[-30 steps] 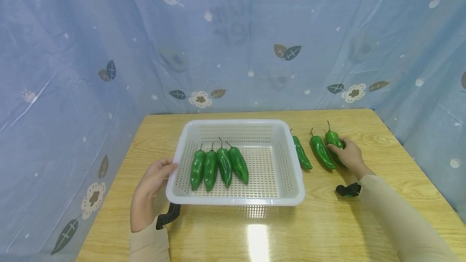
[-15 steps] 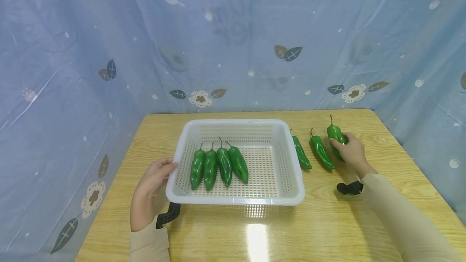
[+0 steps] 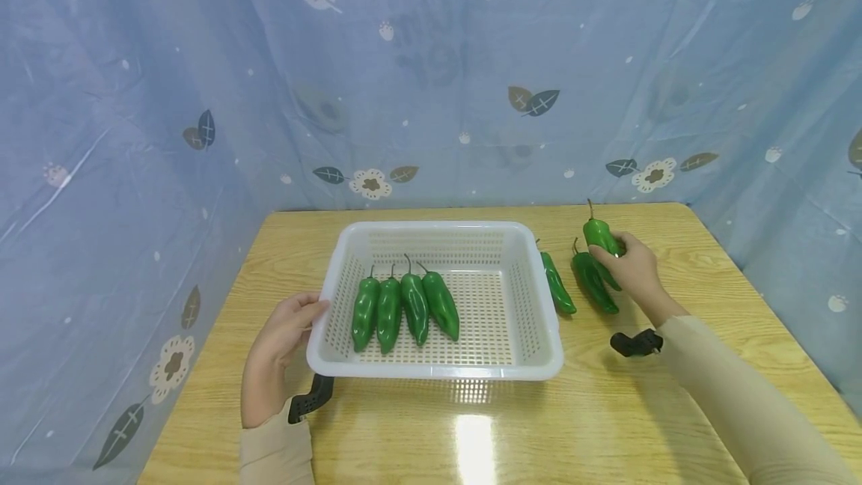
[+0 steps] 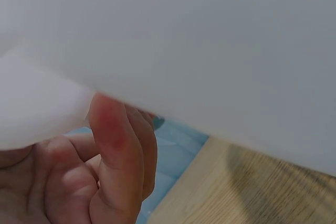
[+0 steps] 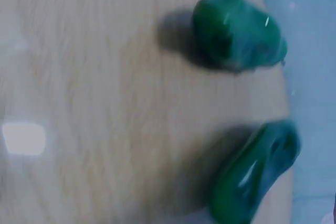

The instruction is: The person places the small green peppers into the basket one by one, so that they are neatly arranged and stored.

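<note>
A white plastic basket (image 3: 438, 371) stands on the table, with several green peppers (image 3: 414, 309) side by side in its left half. My left hand (image 3: 286, 324) grips the basket's left rim, thumb at the edge. In the left wrist view its fingers (image 4: 118, 145) curl up against the white underside. To the right of the basket, my right hand (image 3: 636, 269) pinches a green chili pepper (image 3: 598, 233) by its sides, stem pointing up and away. That pepper overlaps another green pepper (image 3: 592, 287) on the table. A third pepper (image 3: 557, 283) lies along the basket's right wall.
The wooden table (image 3: 377, 440) ends at a blue patterned curtain (image 3: 465, 96) at the back and sides. Black wrist devices (image 3: 636, 343) sit below each hand. Blurred green peppers (image 5: 236, 32) show in the right wrist view, without the hand.
My right hand has lifted the rightmost pepper and carried it leftward, over the pepper beside it. My left hand and the basket have stayed in place.
</note>
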